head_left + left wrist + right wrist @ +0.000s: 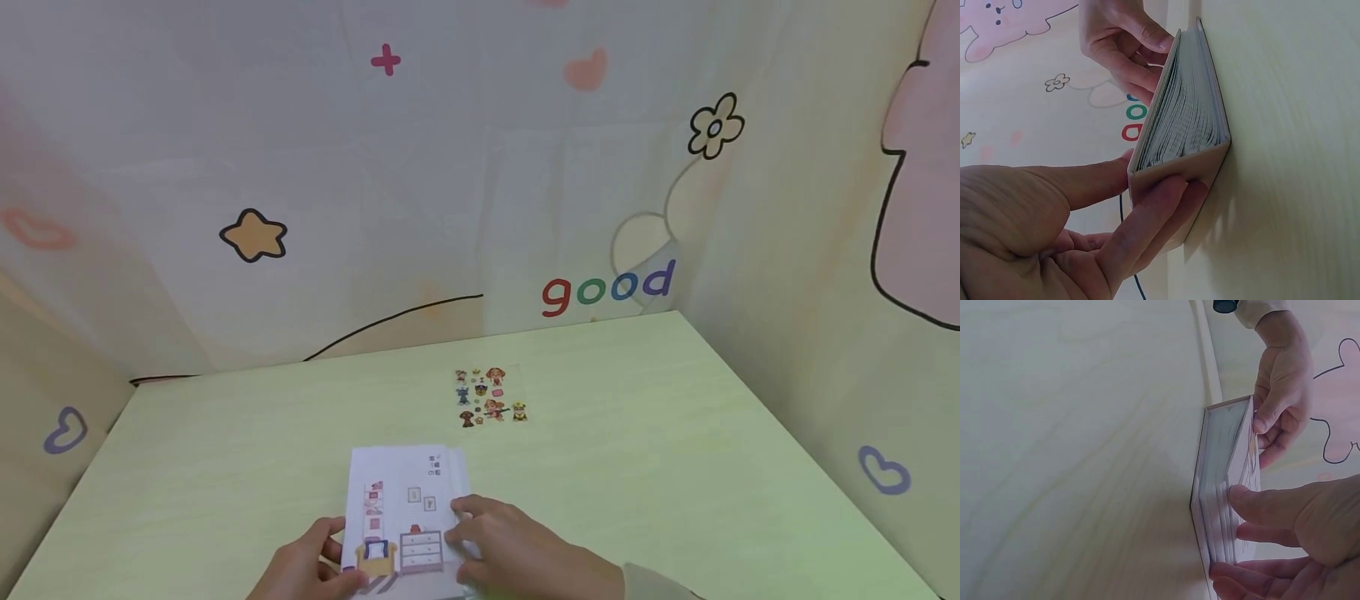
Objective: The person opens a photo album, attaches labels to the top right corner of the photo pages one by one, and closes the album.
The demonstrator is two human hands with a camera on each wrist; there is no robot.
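A thick photo album with a white cover lies on the table near its front edge. Its cover shows a drawn armchair, a chest of drawers and small pictures. In the left wrist view, pale pages fan slightly between its hard covers. My left hand grips the spine side, thumb over the front cover and fingers against the spine. At the opposite side, my right hand holds the cover's free edge. In the right wrist view its thumb is at that edge, other fingers along the page side.
Beyond the album, a clear sheet of cartoon dog stickers lies flat on the pale table. Printed cloth walls stand along the table's back and sides.
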